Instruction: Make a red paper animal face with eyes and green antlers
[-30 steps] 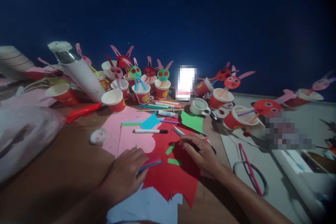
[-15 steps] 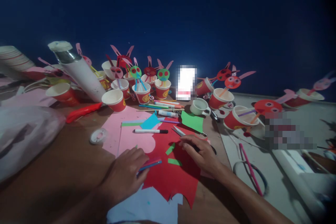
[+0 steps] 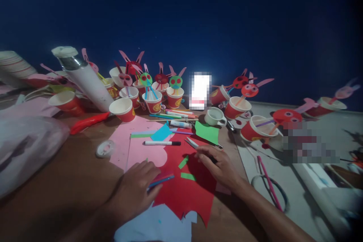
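Observation:
My left hand (image 3: pixel 138 183) is closed around thin drinking straws (image 3: pixel 161 181), one blue and one pinkish red, whose ends poke out to the right. Under it lie pink paper and the edge of a jagged red sheet (image 3: pixel 193 200). My right hand (image 3: pixel 217 162) is curled over the dark handles of a pair of scissors (image 3: pixel 192 142). The blades stick out past its fingertips, slightly apart, pointing away to the left; the grip itself is partly hidden. Between the hands, two small green paper strips (image 3: pixel 188 176) rest on the red sheet.
Paper cups (image 3: pixel 151 102) with paper rabbit faces on straws line the back. Ahead lie a marker (image 3: pixel 161 143), glue stick (image 3: pixel 180 124), green paper (image 3: pixel 207 133) and mug (image 3: pixel 214 116). A tape roll (image 3: pixel 105 148) and plastic bag (image 3: pixel 31 147) are left, a lit screen (image 3: pixel 200 89) behind.
Both hands stay almost in place, the left on the straws and the right at the scissors. The whole view shifts very slightly; nothing else has visibly moved.

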Available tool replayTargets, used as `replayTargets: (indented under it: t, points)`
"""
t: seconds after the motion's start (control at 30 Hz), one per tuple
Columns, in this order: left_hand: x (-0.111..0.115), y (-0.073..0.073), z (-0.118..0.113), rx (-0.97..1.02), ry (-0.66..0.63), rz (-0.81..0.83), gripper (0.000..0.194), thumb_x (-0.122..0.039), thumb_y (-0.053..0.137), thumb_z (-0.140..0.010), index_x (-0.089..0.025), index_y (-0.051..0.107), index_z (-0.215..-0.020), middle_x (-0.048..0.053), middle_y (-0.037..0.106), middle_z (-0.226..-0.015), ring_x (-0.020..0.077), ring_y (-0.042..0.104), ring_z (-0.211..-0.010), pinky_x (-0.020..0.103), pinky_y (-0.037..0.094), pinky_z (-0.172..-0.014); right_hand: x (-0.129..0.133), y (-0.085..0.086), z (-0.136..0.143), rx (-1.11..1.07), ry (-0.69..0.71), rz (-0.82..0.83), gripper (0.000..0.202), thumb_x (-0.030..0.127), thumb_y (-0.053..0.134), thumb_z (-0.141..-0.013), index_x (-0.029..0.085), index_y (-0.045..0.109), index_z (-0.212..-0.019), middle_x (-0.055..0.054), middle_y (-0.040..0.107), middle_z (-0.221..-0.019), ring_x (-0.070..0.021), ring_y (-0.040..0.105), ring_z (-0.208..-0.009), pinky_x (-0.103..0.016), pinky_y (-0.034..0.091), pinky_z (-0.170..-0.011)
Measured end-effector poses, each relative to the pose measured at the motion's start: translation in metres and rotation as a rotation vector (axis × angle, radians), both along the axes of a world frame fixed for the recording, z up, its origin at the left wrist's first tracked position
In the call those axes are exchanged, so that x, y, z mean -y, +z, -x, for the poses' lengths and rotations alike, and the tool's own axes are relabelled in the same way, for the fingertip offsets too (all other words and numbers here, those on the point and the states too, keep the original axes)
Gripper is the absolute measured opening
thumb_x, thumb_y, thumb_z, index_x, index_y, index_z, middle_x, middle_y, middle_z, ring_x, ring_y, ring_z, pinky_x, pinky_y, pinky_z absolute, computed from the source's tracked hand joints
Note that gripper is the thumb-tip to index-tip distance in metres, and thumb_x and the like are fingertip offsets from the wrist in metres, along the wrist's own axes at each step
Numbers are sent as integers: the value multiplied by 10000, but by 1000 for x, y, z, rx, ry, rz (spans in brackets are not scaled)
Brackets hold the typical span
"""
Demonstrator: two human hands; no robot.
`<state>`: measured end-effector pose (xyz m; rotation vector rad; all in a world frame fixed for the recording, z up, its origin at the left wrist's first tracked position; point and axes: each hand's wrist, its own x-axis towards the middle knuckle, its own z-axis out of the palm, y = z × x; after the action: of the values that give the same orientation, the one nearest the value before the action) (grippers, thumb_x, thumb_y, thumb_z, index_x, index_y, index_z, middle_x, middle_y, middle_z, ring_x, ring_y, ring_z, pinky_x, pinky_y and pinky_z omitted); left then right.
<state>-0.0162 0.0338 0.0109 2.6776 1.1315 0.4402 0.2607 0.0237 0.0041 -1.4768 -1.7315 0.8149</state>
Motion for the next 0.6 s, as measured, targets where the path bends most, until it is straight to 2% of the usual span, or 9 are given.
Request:
replayTargets:
  t: [0.17, 0.3, 0.43, 0.6]
  points:
    - [0, 7, 0, 27, 12, -30, 188, -215, 563, -775, -215, 601, -959, 60, 635, -888, 217, 585, -823, 353, 491, -717, -1, 2, 0, 14, 8, -23, 192, 276, 486, -884, 208, 612, -1012, -32, 680, -944, -152, 619, -873, -259, 462, -783]
    - [-5, 17, 2, 137, 2, 6, 154, -192, 527, -817, -204, 573, -963, 51, 628, -871, 191, 580, -812, 315, 480, -704, -1, 5, 1, 37, 13, -31, 186, 259, 481, -880, 205, 627, -982, -30, 683, -925, -151, 622, -845, -251, 463, -761]
    - [-13, 22, 2, 298, 28, 117, 127, -138, 445, -864, -191, 553, -825, 32, 593, -815, 144, 554, -771, 262, 442, -686, -3, 12, 2, 76, 17, -79, 179, 249, 473, -880, 196, 643, -897, -29, 685, -878, -152, 623, -804, -246, 461, -732]
    - [-22, 29, -9, 345, 101, 173, 211, -176, 422, -886, -180, 483, -684, 4, 535, -710, 117, 502, -684, 244, 402, -641, -16, 34, 2, 201, 21, -109, 215, 283, 450, -899, 208, 647, -860, -26, 669, -822, -151, 603, -742, -241, 440, -663]
